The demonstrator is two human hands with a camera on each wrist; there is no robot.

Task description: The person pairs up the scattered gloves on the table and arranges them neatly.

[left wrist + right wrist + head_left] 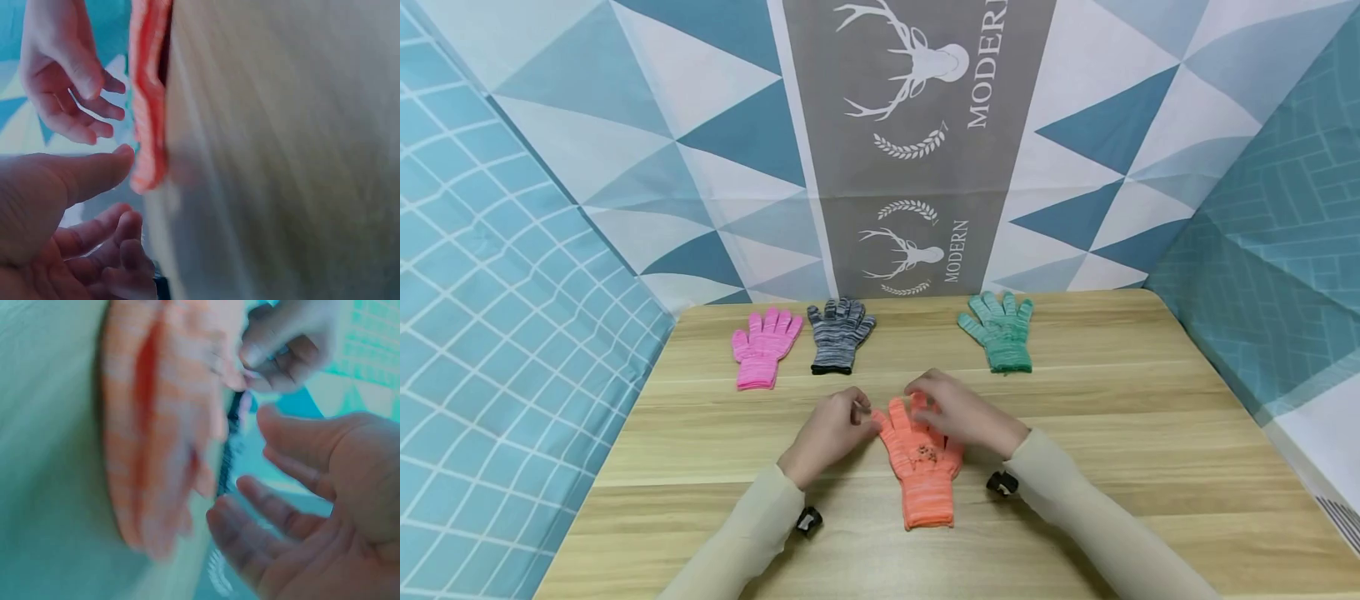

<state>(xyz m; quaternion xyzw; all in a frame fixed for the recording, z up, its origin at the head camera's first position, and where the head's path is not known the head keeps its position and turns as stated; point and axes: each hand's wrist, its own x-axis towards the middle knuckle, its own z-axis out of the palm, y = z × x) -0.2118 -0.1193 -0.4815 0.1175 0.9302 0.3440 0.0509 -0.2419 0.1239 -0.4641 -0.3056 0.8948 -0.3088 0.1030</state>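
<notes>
An orange knitted glove [927, 492] lies on the wooden table, its fingers pointing away from me and its cuff toward me. Small dark marks show on its palm area. At the glove's leftmost finger is my left hand [831, 429]; in the left wrist view its thumb is close to the glove's fingertip, with a gap between thumb and bent fingers. My right hand [958, 410] hovers over the glove's upper right fingers and partly hides them. Its fingers [240, 537] are loosely spread in the right wrist view, with nothing between them; that view is blurred.
Farther back on the table [1120, 433] lie a pink glove [763, 350], a grey-and-black glove [838, 335] and a green glove [1006, 333]. A patterned cloth [730, 142] hangs behind the table, with blue cloths at both sides.
</notes>
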